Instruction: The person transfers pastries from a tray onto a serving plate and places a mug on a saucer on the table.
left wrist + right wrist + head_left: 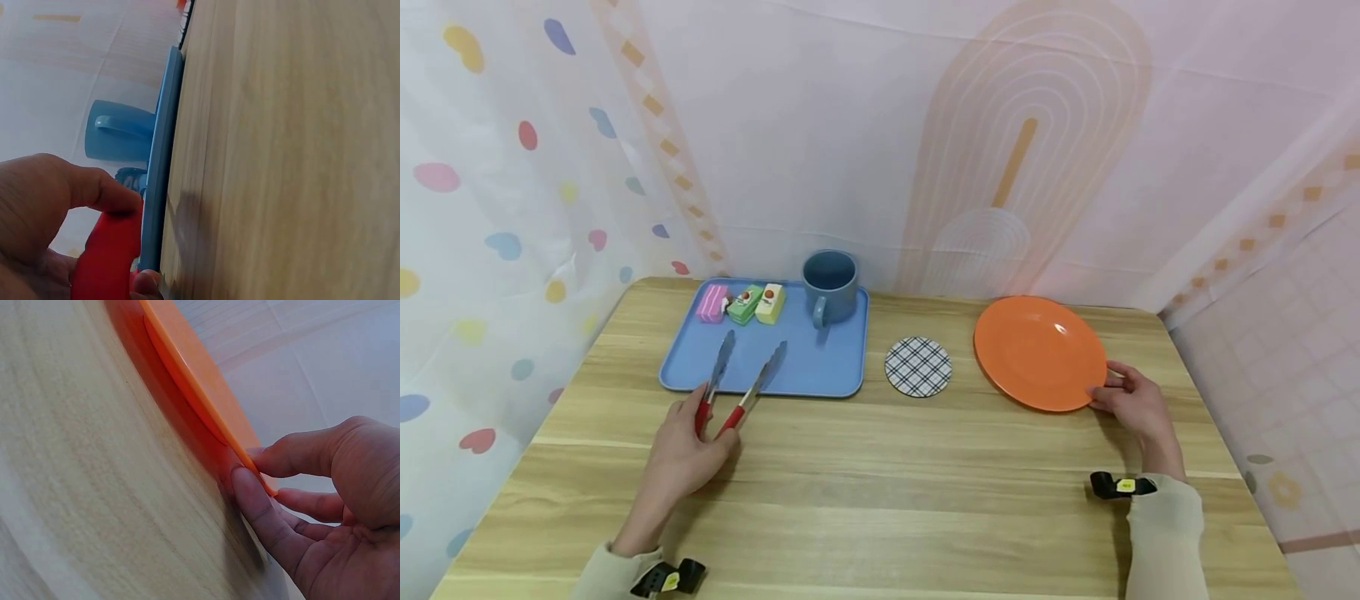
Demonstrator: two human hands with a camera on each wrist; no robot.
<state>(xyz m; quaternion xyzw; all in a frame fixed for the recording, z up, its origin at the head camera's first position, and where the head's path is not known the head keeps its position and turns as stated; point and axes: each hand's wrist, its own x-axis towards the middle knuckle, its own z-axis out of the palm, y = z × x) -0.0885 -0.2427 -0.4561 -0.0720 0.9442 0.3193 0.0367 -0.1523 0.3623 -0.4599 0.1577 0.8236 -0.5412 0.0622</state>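
My left hand (682, 452) holds a pair of metal tongs (772, 364) with red handles, thumb on one handle and fingers on the other. Their two arms stand spread, tips over the blue tray (812, 371). In the left wrist view the red handle (109, 253) lies close in the hand beside the tray's edge. At the right of the table, my right hand (1138, 408) pinches the rim of an orange plate (1037, 354). The right wrist view has the thumb (253, 490) under the rim and a finger above it.
Pink (711, 304), green (746, 308) and yellow (771, 305) toy cake slices sit at the tray's back left. A blue mug (831, 292) stands at its back right. Between tray and plate lies a checked round coaster (917, 367). Patterned curtains (820, 125) hang behind the wooden table (925, 500).
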